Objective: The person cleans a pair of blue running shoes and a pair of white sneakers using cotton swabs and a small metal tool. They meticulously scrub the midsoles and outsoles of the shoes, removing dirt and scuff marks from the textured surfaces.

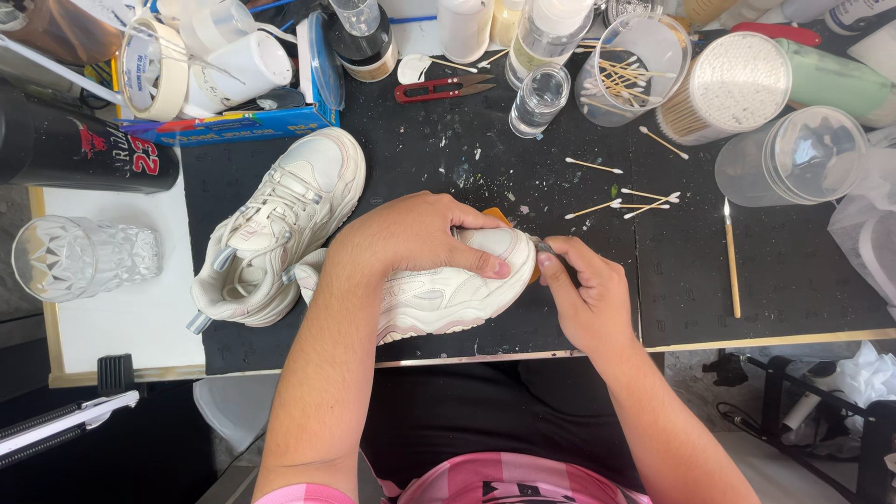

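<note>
Black mat [560,280] under all. White shoe [448,289] at mat's 6 o'clock edge, likely light, soft on top, stiff sole; best held over toe. Left hand [411,238] wrapped over toe. Right hand [583,299], at shoe's 3 o'clock, pinching thin tool [543,247].

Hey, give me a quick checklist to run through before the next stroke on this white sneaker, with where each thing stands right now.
1. Left hand steadies the white chunky sneaker being worked on: ok, it grips over the toe.
2. Right hand holds the thin tool: ok, pinched at the sneaker's toe.
3. Tool tip condition: cannot tell, hidden.
4. Second white sneaker out of the way: ok, lying beside on the black work mat.
5. Loose cotton swabs near: ok, on the mat.
</note>
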